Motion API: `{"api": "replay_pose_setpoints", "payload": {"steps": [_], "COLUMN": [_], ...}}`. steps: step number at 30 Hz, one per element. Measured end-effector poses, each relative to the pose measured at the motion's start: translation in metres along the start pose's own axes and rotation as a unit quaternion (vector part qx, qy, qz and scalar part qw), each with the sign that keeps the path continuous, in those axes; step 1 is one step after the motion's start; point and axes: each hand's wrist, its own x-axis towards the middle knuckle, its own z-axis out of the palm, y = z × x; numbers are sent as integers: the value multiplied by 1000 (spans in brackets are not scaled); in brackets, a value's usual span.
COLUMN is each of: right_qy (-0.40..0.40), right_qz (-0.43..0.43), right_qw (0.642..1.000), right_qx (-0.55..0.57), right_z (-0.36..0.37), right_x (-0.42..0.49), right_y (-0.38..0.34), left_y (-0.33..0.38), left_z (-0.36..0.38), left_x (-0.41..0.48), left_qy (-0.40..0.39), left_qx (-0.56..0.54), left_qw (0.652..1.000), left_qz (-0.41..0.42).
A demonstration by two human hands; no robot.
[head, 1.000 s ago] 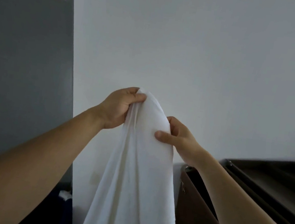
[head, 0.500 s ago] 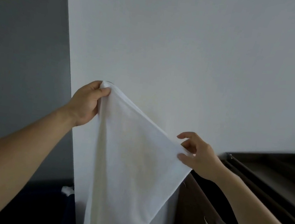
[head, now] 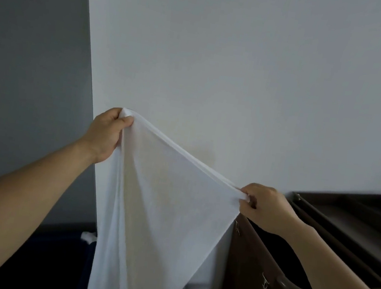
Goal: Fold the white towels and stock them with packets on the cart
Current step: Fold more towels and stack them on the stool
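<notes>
Arms outstretched; left hand [head: 106,132] high, right hand [head: 266,207] lower, both pinching towel [head: 162,214] edge.

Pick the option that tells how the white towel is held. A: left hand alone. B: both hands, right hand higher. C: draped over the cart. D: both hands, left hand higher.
D: the left hand grips the white towel high up, the right hand pinches its edge lower down.

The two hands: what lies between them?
In the head view, the top edge of the white towel runs from the left hand down to the right hand.
</notes>
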Motion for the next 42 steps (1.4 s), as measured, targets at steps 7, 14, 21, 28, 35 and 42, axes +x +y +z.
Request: {"api": "replay_pose_setpoints", "payload": {"steps": [7, 14, 21, 28, 35, 42], "right_qy": [-3, 123, 86, -145, -86, -116], "right_qz": [-76, -151, -131, -26, -5, 42], "right_qw": [983, 953, 988, 988, 993, 991], "right_qx": [-166, -234, -8, 47, 82, 56], "right_z": [-9, -13, -26, 52, 69, 79], "right_x": [7, 17, 17, -5, -2, -13], "right_y": [-25, -10, -24, -24, -23, 10], "left_y": [-20, -48, -45, -14, -1, -2], "left_z": [-16, -33, -21, 24, 30, 21], "left_x": [-5, -21, -40, -64, -73, -71], "left_qy": [21, 32, -8, -220, -270, -189], "left_qx": [0, 70, 4, 1, -42, -2], "left_qw": [999, 996, 997, 971, 955, 979], "left_qz": [-39, -52, -82, -89, -114, -81]}}
